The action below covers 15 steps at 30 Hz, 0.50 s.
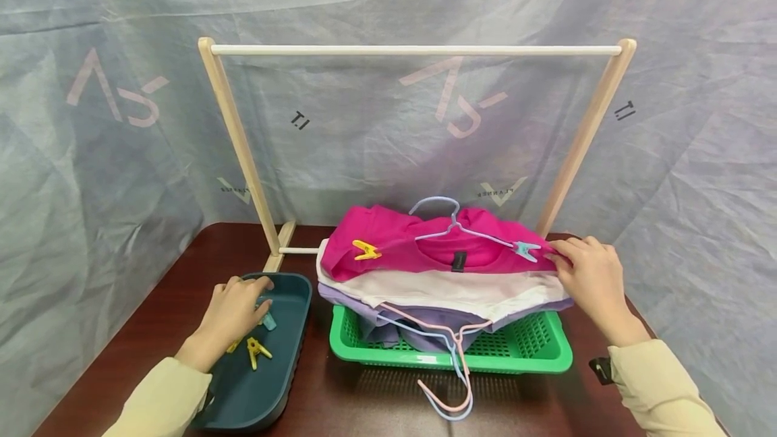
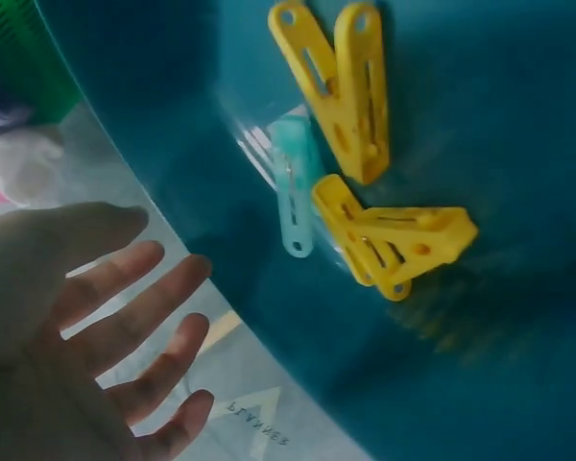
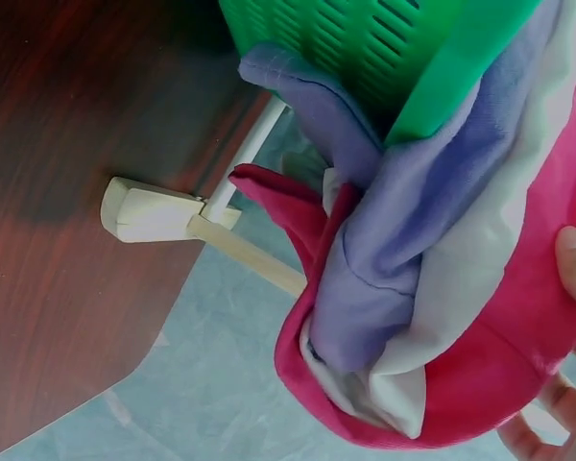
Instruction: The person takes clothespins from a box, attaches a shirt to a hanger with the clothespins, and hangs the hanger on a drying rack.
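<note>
A magenta shirt (image 1: 388,228) lies on top of the clothes over the basket, a lilac hanger (image 1: 454,220) in its neckline. Its left shoulder carries a yellow clothespin (image 1: 366,250), the right one a light-blue clothespin (image 1: 526,251). My right hand (image 1: 591,282) pinches the shirt's right shoulder edge, thumb on the front of the cloth. My left hand (image 1: 233,312) hovers over a dark teal tray (image 1: 243,390), fingers spread and holding nothing. In the left wrist view, yellow clothespins (image 2: 365,96) and a turquoise clothespin (image 2: 293,182) lie in the tray.
White and purple garments (image 1: 425,285) are layered beneath the shirt on a green basket (image 1: 449,361). Pink and blue hanger hooks (image 1: 468,390) stick out over its front. Behind stands a wooden rack with a white rail (image 1: 413,50). A grey sheet (image 1: 376,120) covers the back.
</note>
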Each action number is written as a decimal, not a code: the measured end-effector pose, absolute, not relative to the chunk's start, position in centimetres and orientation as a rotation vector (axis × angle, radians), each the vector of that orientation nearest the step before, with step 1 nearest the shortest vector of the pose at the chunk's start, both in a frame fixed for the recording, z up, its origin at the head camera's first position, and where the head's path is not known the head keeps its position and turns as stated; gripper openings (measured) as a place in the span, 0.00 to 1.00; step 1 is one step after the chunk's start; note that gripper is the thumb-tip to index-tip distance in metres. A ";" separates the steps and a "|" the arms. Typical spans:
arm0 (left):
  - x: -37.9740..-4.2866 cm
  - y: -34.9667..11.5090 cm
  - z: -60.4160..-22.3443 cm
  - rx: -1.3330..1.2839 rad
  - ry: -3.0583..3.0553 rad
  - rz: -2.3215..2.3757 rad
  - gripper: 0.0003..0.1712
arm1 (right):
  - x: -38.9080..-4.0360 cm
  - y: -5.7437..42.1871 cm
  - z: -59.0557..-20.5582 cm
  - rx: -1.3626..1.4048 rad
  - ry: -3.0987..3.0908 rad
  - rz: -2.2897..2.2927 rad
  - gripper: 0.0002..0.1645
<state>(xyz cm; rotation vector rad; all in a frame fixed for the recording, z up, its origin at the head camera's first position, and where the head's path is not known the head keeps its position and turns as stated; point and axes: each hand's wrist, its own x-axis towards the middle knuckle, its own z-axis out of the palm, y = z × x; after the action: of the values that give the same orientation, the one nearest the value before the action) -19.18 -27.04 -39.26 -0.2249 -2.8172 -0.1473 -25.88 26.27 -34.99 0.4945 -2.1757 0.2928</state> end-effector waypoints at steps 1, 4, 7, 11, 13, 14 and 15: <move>-19.3 -26.9 -39.2 -0.234 -2.795 -0.164 0.16 | -25.9 26.2 -35.0 0.491 -2.172 0.291 0.10; -19.6 -26.0 -38.7 -0.273 -2.702 -0.221 0.15 | -25.9 26.2 -34.9 0.481 -2.166 0.291 0.09; -20.0 -24.6 -37.7 -0.302 -2.623 -0.279 0.15 | -25.9 26.1 -34.8 0.477 -2.169 0.291 0.09; -20.5 -22.5 -36.5 -0.338 -2.557 -0.374 0.16 | -26.0 26.1 -34.8 0.473 -2.171 0.290 0.09; -20.8 -21.5 -36.1 -0.363 -2.529 -0.411 0.18 | -26.0 26.1 -34.8 0.470 -2.169 0.289 0.09; -21.0 -21.1 -35.9 -0.379 -2.514 -0.426 0.19 | -26.0 26.1 -34.8 0.468 -2.169 0.287 0.09; -21.2 -20.7 -35.7 -0.394 -2.504 -0.440 0.20 | -25.9 26.1 -34.8 0.467 -2.170 0.285 0.09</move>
<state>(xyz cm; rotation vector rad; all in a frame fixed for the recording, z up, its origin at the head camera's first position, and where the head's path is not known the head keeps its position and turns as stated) -21.15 -20.75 -35.73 -0.3938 -2.5040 -0.4404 -25.95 26.10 -34.81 0.4668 -2.1697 0.2848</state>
